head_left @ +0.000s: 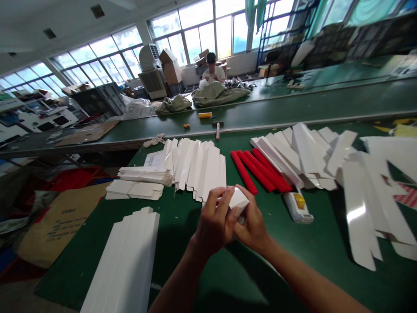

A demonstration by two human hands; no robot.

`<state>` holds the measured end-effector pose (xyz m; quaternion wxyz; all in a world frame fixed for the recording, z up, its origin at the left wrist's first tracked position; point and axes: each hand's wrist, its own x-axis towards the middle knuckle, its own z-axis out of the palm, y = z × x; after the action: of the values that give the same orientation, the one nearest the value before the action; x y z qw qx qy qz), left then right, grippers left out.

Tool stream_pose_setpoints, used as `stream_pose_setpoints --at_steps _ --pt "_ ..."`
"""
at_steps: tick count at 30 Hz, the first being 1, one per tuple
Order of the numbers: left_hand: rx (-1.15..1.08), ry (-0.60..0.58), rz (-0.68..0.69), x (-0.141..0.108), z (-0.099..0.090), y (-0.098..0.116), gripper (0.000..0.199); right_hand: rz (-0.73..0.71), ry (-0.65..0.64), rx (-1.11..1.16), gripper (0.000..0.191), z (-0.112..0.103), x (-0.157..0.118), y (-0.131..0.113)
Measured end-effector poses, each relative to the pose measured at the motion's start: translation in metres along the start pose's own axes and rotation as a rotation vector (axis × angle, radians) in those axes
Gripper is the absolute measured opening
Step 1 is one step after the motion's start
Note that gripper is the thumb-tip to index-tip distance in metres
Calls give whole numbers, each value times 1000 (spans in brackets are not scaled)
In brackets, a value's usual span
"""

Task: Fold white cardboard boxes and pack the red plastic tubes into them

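Over the front middle of the green table I hold a narrow white paper box [239, 199] with one end turned up. My left hand [213, 219] is closed round its near-left side, fingers across the top end. Wrapped about the right side is my right hand [252, 219], thumb close to the end; most of the box is hidden by both hands. Just beyond lie unfolded white cartons [198, 167] in a fanned row. Several red ribbed sticks [260, 171] lie side by side to the right. A white tape measure-like item [298, 207] with a yellow part sits near them.
Long white boxes [127, 261] lie side by side at the lower left. Banded white cartons [135, 190] and a loose pile [309, 152] flank the middle. Behind runs a green conveyor [276, 104] with a yellow roll [205, 115]. A person [213, 71] sits across it.
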<state>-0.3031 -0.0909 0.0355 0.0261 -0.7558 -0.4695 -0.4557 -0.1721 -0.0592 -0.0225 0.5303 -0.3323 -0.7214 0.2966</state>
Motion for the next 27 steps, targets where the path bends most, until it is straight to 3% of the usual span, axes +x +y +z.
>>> stream_pose_setpoints --at_steps 8,13,19,24,27 --pt "95 -152 22 13 -27 4 35 -107 -64 -86 65 2 6 -6" --pt "201 -272 185 20 -32 8 35 -189 -130 -54 68 0 10 1" --pt "379 -209 256 12 -20 6 41 -339 -216 -52 65 -2 19 0" --pt "297 -86 255 4 -10 4 39 -284 -244 14 46 -3 22 -4" --pt "242 -54 275 3 -6 5 40 -283 -243 32 50 -4 19 -1"
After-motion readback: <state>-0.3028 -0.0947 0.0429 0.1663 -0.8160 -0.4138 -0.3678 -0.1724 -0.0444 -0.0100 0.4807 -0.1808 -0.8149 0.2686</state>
